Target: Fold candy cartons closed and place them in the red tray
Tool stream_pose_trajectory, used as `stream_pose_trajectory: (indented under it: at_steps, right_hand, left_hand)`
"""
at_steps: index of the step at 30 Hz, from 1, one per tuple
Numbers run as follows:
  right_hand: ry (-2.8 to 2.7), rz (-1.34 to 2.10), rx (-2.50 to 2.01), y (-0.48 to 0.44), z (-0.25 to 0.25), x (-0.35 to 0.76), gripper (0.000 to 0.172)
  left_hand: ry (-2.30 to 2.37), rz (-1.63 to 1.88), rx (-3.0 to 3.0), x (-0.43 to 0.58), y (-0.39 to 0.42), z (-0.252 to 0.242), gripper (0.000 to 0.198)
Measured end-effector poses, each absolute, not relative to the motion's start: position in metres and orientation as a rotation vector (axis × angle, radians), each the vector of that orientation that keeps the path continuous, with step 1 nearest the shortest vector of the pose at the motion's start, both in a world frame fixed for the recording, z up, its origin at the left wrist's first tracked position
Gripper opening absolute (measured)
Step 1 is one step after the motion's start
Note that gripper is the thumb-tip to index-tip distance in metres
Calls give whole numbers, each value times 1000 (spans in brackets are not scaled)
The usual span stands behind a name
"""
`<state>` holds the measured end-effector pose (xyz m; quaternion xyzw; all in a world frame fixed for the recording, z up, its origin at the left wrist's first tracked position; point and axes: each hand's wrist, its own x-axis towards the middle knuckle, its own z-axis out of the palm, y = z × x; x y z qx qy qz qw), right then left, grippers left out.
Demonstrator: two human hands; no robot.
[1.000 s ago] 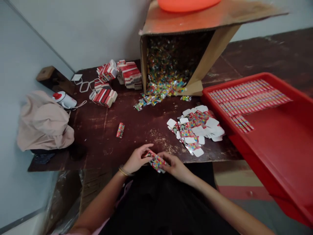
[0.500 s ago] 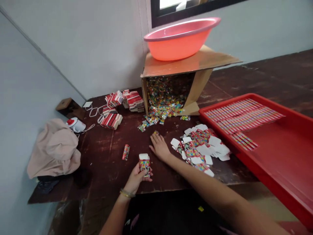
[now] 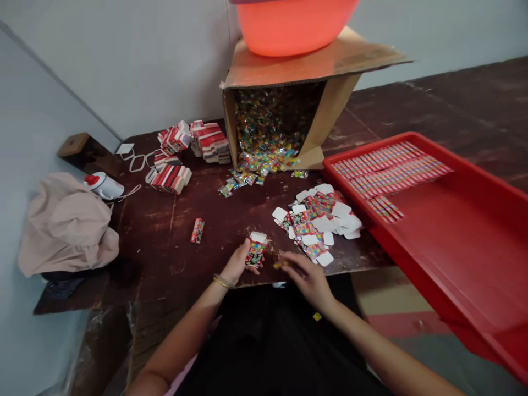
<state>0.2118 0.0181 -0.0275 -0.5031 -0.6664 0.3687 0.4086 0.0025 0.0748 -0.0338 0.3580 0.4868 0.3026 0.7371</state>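
My left hand [image 3: 238, 264] is closed around a small red patterned candy box [image 3: 256, 250], whose white top flap stands up. Just to the right, my right hand [image 3: 308, 276] pinches a small candy packet [image 3: 280, 265] with yellow in it, apart from the box and blurred. A closed candy box [image 3: 197, 230] lies on the table to the left. Beyond my right hand spreads a pile of flattened candy boxes [image 3: 319, 220] with white flaps. Many clear candy packets [image 3: 264, 159] spill out of a cardboard carton [image 3: 284, 71] lying on its side.
A red tray [image 3: 454, 236] at the right holds rows of filled-looking boxes. An orange basin [image 3: 295, 27] sits on the carton. At the left are bundled red-and-white boxes [image 3: 170, 179], a white mug [image 3: 105, 186], a brown box [image 3: 84, 151] and a beige cloth [image 3: 72, 225].
My right hand has come back from near the spilled packets towards my body, now with a packet in its fingers. The left hand still holds the box. The view has tilted down.
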Motion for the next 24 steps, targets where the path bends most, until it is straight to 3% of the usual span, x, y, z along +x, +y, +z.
stream_pose_trajectory:
  at_steps: [3,10,14,19,24]
  right_hand:
    - [-1491,952,-1287,45,-3,204,34]
    - [-1867,864,-1222,87,0,187,14]
    - [-1990,751,-1185,90,1,187,23]
    - [-2081,930,-1015,86,-2,185,26]
    - [-1994,872,-1089,82,0,191,26]
  left_hand:
    - [1059,643,895,17,65,-33,68]
    - [1111,652,855,18,51,-26,68]
    - [1091,611,827,13,50,-20,70]
    - [1124,599,859,13,50,-21,70]
    - [1154,612,861,12,52,-19,73]
